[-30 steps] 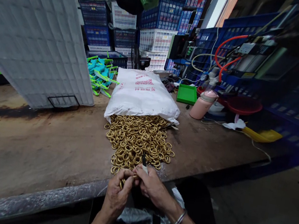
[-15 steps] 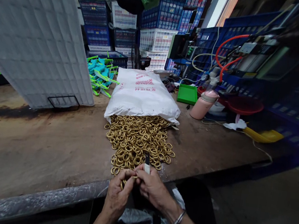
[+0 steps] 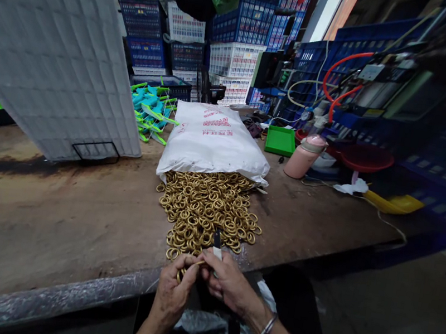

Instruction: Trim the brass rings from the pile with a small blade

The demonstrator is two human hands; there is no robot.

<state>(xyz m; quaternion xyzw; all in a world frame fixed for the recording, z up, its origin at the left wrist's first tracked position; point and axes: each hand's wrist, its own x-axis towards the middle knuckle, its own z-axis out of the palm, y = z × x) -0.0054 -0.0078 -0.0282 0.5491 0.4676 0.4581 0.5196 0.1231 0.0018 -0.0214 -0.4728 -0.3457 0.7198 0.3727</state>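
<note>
My left hand (image 3: 173,289) is closed at the table's front edge. Thumb and forefinger pinch a gold ring (image 3: 200,263), and more gold rings are tucked in its curled fingers. Close against it, my right hand (image 3: 228,281) is wrapped round a slim knife (image 3: 217,243) with a dark end and a white band. The dark end points away from me over the heap. My right fingertips meet the pinched ring; the knife's working edge is mostly hidden by them. Just beyond both hands lies a heap of gold rings (image 3: 211,204), spilling from a white sack (image 3: 216,143) with red print.
A grey ribbed panel (image 3: 55,50) stands at left on the wooden table (image 3: 70,222). Turquoise and green plastic parts (image 3: 153,111) lie beside the sack. To the right are a green tray (image 3: 280,140), a pink bottle (image 3: 305,156) and a red dish (image 3: 367,157). Stacked crates (image 3: 235,59) stand behind.
The pinched ring has turned and shows more clearly between the fingertips. The knife has tilted and shifted slightly in my right hand. The heap and sack look the same.
</note>
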